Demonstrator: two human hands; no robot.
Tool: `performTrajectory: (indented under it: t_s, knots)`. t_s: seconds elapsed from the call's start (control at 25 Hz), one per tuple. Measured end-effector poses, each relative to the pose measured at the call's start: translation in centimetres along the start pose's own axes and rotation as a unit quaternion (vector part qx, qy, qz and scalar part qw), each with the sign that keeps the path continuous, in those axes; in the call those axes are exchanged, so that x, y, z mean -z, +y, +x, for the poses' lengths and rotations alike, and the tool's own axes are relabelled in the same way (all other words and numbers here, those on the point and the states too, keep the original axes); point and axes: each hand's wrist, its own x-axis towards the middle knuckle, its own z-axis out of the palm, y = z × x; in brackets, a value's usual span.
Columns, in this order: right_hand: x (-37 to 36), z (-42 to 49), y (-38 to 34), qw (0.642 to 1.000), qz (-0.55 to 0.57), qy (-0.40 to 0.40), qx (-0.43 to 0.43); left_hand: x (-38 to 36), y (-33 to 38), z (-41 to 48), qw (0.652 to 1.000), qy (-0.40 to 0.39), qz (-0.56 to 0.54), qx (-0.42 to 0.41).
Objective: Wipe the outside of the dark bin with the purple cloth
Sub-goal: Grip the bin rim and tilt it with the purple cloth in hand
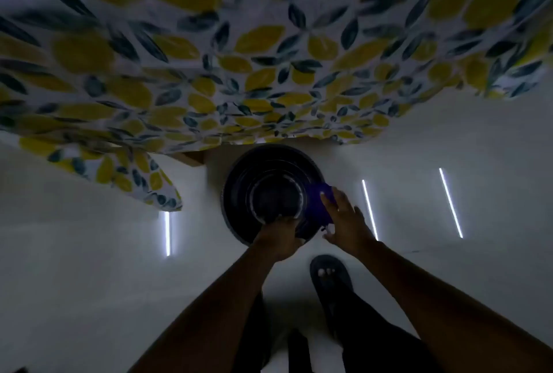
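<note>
Beneath the hanging edge of a lemon-and-leaf patterned tablecloth [269, 73], the dark bin [239, 184] stands upright on a pale glossy floor [89, 283], seen almost straight down its mouth. Its inside reads as dark concentric rings down to a round bottom; whether anything lies in it cannot be told in the dim light. The left hand [279, 239] is curled closed over the near rim, its fingers hooked onto the edge and its knuckles toward the camera. Just right of those fingers, the purple cloth [318, 202] lies against the bin's right outer side, running from the rim downward. The right hand [344, 220] presses flat on the cloth with fingers spread open, fingertips pointing up toward the rim and the thumb splayed down at the cloth's lower edge. Both forearms reach in from below. Nearer than the hands, a foot in a dark sandal [329, 275] rests on the floor, toes showing, just below the right wrist. Thin bright streaks of reflected light [450, 202] mark the floor to the right of the right hand, and another lies left of the bin.
</note>
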Motion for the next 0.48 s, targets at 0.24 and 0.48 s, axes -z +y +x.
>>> performTrajectory:
  t_s: [0.24,0.48]
  knots:
    - [-5.9,5.2,3.1,0.987,-0.031,0.129,0.093,-6.2,-0.5,7.3,0.998,-0.015,0.045,-0.034]
    - [-2.6,5.9,0.8,0.963,0.06,0.237,0.112,-4.4,-1.5,4.7,0.959,0.144,0.242,-0.045]
